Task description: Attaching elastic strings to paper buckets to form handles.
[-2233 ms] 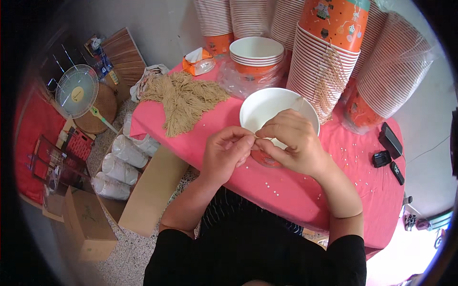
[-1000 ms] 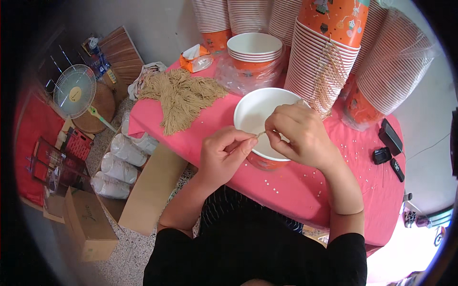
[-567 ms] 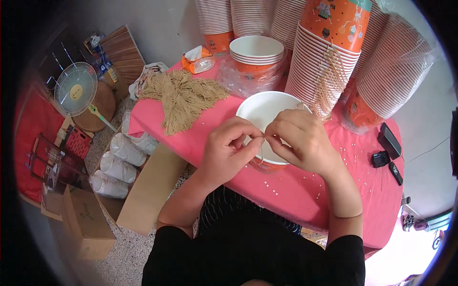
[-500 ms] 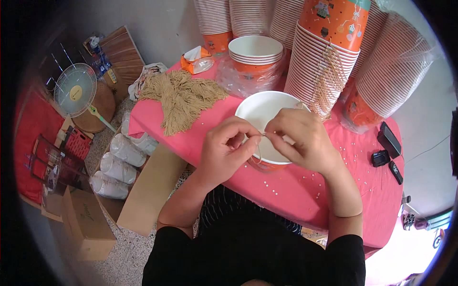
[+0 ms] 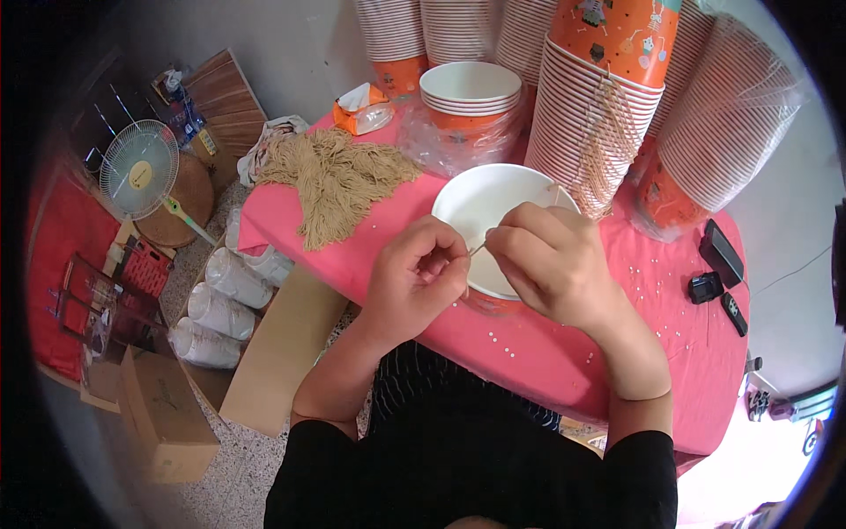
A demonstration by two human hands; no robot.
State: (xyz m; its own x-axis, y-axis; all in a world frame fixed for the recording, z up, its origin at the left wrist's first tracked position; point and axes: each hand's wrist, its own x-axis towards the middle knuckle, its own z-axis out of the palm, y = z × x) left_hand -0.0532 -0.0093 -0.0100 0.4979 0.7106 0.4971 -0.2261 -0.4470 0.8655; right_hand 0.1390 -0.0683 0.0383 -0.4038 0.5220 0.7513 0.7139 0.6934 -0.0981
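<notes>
A short tan cord (image 5: pixel 477 249) is pinched between the fingertips of both my hands. My left hand (image 5: pixel 414 278) is closed on one part of it, thumb against forefinger. Facing it, my right hand (image 5: pixel 564 264) grips the cord with its fingers bent downward. Directly beneath my hands stands an upright paper bucket (image 5: pixel 467 189), white inside and orange outside; my right hand covers part of its rim. A bit of cord also shows at the bucket's right rim. A heap of tan cords (image 5: pixel 339 181) lies on the table to the left.
Tall stacks of paper buckets (image 5: pixel 582 115) line the back of the pink table (image 5: pixel 546 370), some in plastic. Cords (image 5: pixel 610 141) hang on one stack. Small white discs are scattered about. Black devices (image 5: pixel 723 256) lie at right. Cardboard boxes (image 5: pixel 172 406) and a fan (image 5: pixel 139 172) are at left.
My right hand has shifted slightly up and turned, while my fingertips have drawn a little apart, showing the cord between them. The loop under my left fingers no longer shows.
</notes>
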